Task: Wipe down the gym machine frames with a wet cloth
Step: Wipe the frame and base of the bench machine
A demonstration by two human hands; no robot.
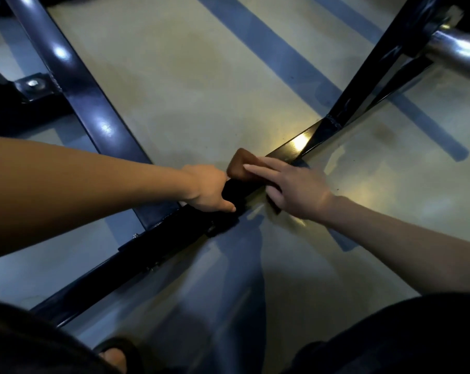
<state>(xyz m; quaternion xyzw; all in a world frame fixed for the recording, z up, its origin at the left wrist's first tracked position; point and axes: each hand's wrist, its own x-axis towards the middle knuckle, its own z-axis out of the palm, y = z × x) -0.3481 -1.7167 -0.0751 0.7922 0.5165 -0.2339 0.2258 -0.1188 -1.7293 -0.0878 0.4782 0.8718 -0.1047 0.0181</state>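
Observation:
A black metal frame bar (290, 147) of the gym machine runs low over the floor, from lower left to upper right. A brown cloth (240, 166) lies folded over this bar at the middle of the view. My right hand (290, 188) presses on the cloth with straight fingers laid across it. Just left of the cloth, my left hand (212, 188) grips the same bar, its fingers curled over the far side and the thumb on the near side.
A second dark frame bar (74, 76) slants from the upper left down to a joint with the first. An upright strut (368, 76) and a chrome tube (457, 49) rise at the upper right. Pale floor (190, 76) lies between; my sandalled foot (115, 354) is at the bottom.

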